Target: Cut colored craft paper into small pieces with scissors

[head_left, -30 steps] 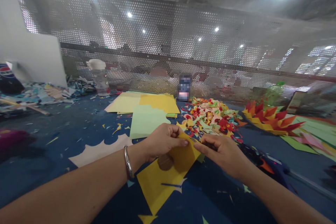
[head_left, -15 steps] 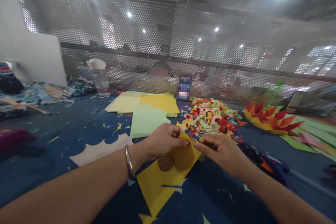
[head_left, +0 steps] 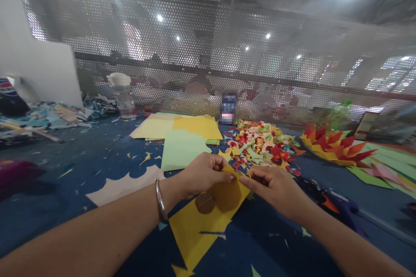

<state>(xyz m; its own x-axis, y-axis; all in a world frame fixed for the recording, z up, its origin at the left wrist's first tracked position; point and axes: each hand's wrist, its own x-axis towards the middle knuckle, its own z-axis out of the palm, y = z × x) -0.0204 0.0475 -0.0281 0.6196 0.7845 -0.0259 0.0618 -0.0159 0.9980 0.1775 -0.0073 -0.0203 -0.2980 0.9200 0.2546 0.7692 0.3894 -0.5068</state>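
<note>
A yellow paper sheet (head_left: 198, 229) is held up at a slant between my hands, its near corner pointing toward me. My left hand (head_left: 208, 173), with a silver bangle at the wrist, pinches the sheet's upper edge between thumb and fingers. Close beside it, my right hand (head_left: 269, 186) is closed at the paper's right upper edge. Between the two hands shows a thin curved shiny piece (head_left: 239, 173), too small to name; what my right fingers grip is mostly hidden. A brownish round patch (head_left: 205, 202) shows on the sheet below my left hand.
Behind my hands lie pale green paper (head_left: 182, 149), stacked yellow sheets (head_left: 198, 127) and a heap of colourful scraps (head_left: 260, 140). Scalloped pale paper (head_left: 130, 186) lies left, a red-orange pointed paper piece (head_left: 338, 147) right. A phone (head_left: 228, 108) and lidded cup (head_left: 121, 95) stand at the back.
Almost nothing differs. My right hand and the yellow sheet's right edge have shifted very slightly; both hands keep their closed hold.
</note>
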